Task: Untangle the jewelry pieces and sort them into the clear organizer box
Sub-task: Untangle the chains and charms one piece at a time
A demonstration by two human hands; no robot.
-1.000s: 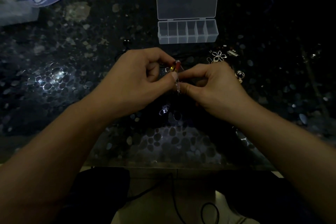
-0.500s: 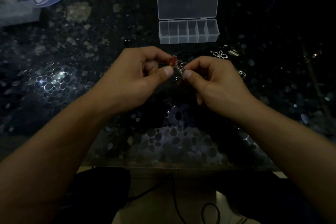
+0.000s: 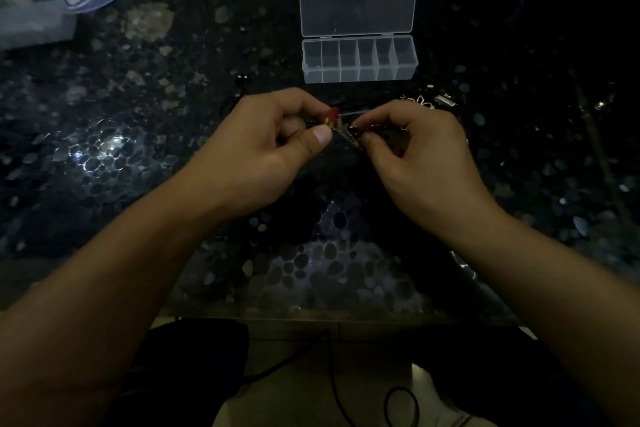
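Just in front of the open clear organizer box [image 3: 359,61], the left hand [image 3: 263,152] pinches a red bead [image 3: 331,114] of a tangled chain [image 3: 347,131] between thumb and curled fingers. The right hand [image 3: 415,156] pinches the chain's other end. A flower-shaped charm [image 3: 420,101] lies near the box's front right corner.
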